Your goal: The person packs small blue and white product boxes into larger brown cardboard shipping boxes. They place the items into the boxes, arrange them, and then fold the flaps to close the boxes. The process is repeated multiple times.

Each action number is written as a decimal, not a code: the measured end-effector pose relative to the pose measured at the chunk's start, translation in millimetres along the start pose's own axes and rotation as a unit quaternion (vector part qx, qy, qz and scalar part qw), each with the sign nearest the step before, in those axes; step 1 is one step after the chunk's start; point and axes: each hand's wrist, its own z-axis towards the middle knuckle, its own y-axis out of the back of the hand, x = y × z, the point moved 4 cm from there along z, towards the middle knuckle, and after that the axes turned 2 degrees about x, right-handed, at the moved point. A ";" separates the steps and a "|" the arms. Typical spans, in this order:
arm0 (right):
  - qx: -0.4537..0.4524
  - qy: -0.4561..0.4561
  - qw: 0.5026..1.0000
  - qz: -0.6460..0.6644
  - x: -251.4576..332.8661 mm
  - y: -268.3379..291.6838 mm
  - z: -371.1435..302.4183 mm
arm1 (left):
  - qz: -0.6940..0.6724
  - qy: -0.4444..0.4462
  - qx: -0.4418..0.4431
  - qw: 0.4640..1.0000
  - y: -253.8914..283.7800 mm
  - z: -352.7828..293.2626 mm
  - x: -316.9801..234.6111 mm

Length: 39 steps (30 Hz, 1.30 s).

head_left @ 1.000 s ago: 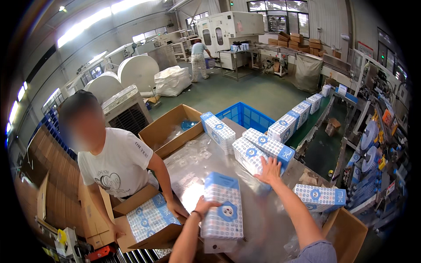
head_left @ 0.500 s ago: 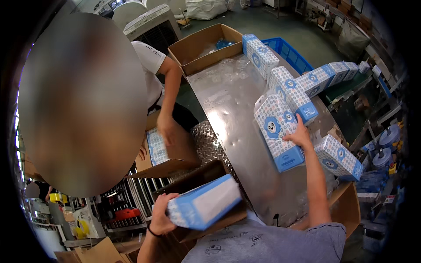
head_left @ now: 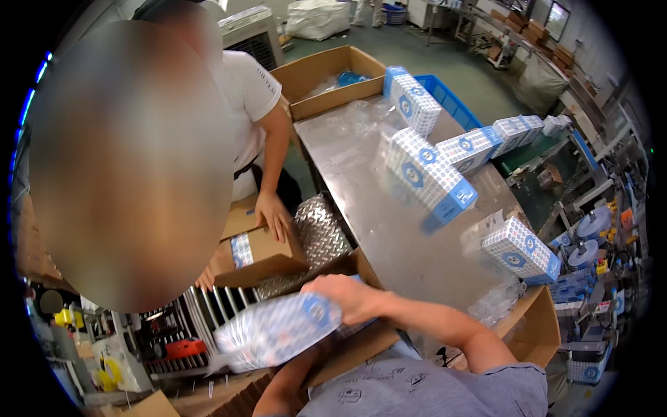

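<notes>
Moved off the stacked packs: right hand [head_left: 347, 295], now clamped with the mostly hidden left hand [head_left: 295, 347] on a blue-white wrapped pack [head_left: 278, 330] over an open carton [head_left: 361, 267] beside the steel surface [head_left: 361, 181]. Co-worker's hand [head_left: 272, 215] rests on another carton [head_left: 260, 254].

We are gripping a wrapped blue-and-white patterned pack [head_left: 274, 332], blurred, with our right hand [head_left: 347, 295] on its upper end. Beyond our grip, more such boxes are lying on the steel bench [head_left: 361, 181]: a long one [head_left: 431, 177] in the middle, one [head_left: 411, 101] farther off, one [head_left: 521, 251] to the right. Left of our grip, a brown carton [head_left: 260, 251] is showing a blue-and-white label [head_left: 241, 250].
</notes>
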 end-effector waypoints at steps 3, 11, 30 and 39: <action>0.139 -0.137 0.929 -0.315 -91.3 -93.9 -4.1 | -0.010 0.019 0.004 1.000 -17.6 -2.7 23.5; 0.346 -0.305 0.866 -0.191 -193.9 -171.2 -38.6 | 0.012 -0.032 0.054 0.998 67.4 -20.9 -32.7; 0.055 -0.247 0.933 -0.255 -222.4 255.8 -122.3 | 0.275 -0.204 -0.247 0.907 374.0 46.2 -307.4; -0.033 -0.294 0.831 -0.471 -286.0 293.3 -19.0 | 0.200 -0.245 -0.501 0.805 467.2 -102.7 -241.5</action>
